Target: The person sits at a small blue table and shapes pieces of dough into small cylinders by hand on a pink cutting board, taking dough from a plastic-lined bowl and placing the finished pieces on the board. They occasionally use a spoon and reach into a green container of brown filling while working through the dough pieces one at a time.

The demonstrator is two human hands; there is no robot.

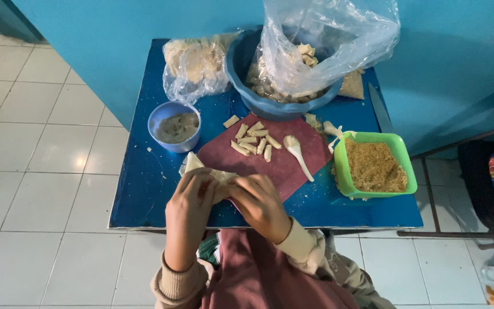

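My left hand (pixel 190 197) and my right hand (pixel 259 201) are together at the near edge of a dark red cutting mat (pixel 293 166), both pinching a pale thin wrapper (pixel 215 174) that is partly folded between the fingers. One corner of the wrapper sticks out to the upper left. Several small rolled pieces (pixel 254 141) lie on the mat's far side. A white spoon (pixel 296 150) with filling on it rests on the mat to their right.
The blue table (pixel 144 189) also carries a small blue bowl of paste (pixel 174 126), a big blue basin (pixel 241 68) with a plastic bag of rolls, a bag of wrappers (pixel 192 63), a green tub of breadcrumbs (pixel 375 166) and a knife (pixel 379 109). White tiled floor surrounds it.
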